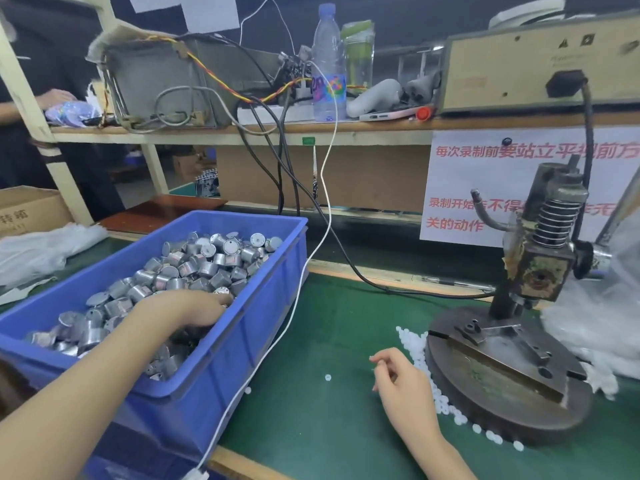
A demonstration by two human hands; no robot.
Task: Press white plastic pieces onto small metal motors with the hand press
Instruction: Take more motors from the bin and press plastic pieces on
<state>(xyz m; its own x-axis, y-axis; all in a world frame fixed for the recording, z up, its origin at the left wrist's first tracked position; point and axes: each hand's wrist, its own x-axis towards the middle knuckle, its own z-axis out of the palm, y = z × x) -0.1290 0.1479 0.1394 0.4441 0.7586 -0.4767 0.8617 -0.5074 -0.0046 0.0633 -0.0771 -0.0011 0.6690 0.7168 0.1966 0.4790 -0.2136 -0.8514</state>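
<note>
A blue bin (263, 306) on the left holds a heap of small metal motors (194, 261). My left hand (187, 306) reaches into the heap, its fingers curled down around a motor at the fingertips. The hand press (540, 268) stands at the right on a round metal base (502, 414); its fixture plate (498, 344) has nothing on it. Small white plastic pieces (417, 351) lie in a row along the base's left edge. One stray piece (327, 377) lies on the green mat. My right hand (401, 382) hovers beside the row, fingers loosely curled, holding nothing I can see.
A white cable (294, 306) hangs from the shelf and runs down past the bin's right side. A clear plastic bag (602, 327) lies right of the press. The shelf (346, 128) above carries a water bottle, wiring and equipment boxes. Another person's hand (55, 97) shows at the far left.
</note>
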